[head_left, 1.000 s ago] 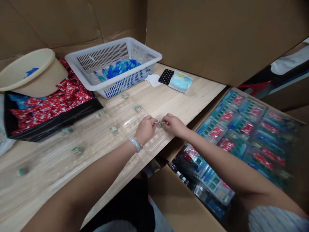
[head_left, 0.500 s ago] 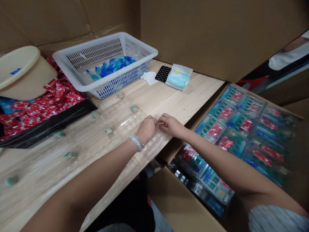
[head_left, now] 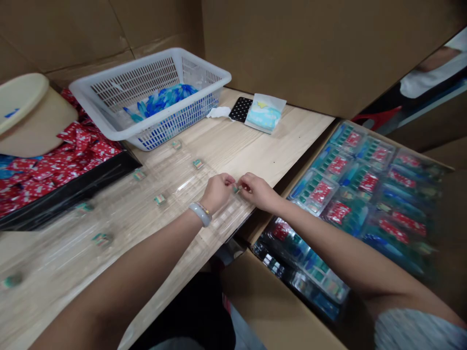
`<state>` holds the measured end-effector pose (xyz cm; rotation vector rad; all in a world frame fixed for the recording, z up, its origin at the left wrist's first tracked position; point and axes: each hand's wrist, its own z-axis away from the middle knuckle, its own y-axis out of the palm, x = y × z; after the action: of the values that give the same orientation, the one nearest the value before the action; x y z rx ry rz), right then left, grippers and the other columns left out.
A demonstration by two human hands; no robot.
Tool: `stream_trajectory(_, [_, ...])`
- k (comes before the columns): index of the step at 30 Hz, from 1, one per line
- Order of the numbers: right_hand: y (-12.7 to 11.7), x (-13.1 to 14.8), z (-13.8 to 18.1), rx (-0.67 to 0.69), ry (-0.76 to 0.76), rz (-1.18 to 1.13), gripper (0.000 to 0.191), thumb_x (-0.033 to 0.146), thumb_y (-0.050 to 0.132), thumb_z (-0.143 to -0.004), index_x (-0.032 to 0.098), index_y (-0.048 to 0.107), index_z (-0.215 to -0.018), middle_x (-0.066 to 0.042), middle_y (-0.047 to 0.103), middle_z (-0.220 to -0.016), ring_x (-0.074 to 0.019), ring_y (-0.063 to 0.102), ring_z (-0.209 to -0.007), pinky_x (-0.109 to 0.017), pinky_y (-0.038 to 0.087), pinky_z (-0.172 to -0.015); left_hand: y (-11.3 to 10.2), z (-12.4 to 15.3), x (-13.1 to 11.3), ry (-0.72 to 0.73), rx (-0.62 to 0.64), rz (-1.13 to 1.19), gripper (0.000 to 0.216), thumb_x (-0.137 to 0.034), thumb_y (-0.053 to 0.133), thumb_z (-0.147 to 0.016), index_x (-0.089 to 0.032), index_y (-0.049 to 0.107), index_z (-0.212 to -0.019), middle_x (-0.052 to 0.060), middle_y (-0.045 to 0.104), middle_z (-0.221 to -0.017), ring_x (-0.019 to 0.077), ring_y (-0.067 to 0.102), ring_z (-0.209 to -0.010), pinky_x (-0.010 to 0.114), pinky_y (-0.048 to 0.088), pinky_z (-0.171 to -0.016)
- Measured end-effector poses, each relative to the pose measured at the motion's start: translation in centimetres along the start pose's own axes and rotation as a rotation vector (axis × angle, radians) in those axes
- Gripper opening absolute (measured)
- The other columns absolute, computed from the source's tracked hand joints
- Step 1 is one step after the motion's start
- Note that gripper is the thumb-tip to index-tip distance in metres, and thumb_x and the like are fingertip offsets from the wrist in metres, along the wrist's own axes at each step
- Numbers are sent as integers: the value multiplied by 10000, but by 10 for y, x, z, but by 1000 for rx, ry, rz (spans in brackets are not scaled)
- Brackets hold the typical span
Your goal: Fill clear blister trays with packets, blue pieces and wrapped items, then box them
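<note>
The small green piece (head_left: 237, 189) is at the fingertips between the two hands, just above the clear trays (head_left: 226, 216) on the bench (head_left: 295, 124). It is too small and blurred for me to tell where its long axis points. The right hand (head_left: 258, 192) seems to pinch it between thumb and forefinger; the left hand (head_left: 216, 193) has its thumb and fingertips drawn together close beside it, but I cannot tell if they grip it. The trays are thin, shiny, moulded plastic, with their ridges running slantwise from lower left to upper right. Similar blocky pieces (head_left: 159, 199), green with pale bands, sit in them. The bench has pale wood grain.
</note>
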<state>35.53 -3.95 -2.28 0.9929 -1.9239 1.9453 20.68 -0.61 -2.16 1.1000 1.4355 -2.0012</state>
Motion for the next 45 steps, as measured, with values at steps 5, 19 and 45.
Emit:
stream_trajectory(5, [-1, 1, 1, 29, -12, -6, 113, 75, 461, -691, 149, 514, -759, -18, 455, -745, -117, 453, -665, -227, 375, -633, -3, 5, -5, 228, 0, -251, 178, -103, 445, -733, -137, 617, -768, 47, 625, -763, 134, 560, -719, 249, 434, -695])
stream_trajectory(19, [-1, 6, -6, 79, 19, 99, 109, 80, 455, -723, 139, 544, -740, -38, 473, -766, -121, 469, -695, -220, 379, -657, -9, 10, -7, 286, 122, -356, 228, -99, 443, -735, -161, 571, -914, 30, 620, -748, 133, 566, -678, 225, 417, -638])
stream_trajectory(45, [-3, 3, -36, 128, 76, 197, 111, 132, 504, -706, 145, 582, -784, -38, 520, -742, -125, 480, -668, -220, 359, -626, -13, -4, 1, 233, 12, -296, 196, -79, 446, -690, -123, 635, -719, 33, 546, -705, 116, 507, -657, 254, 429, -688])
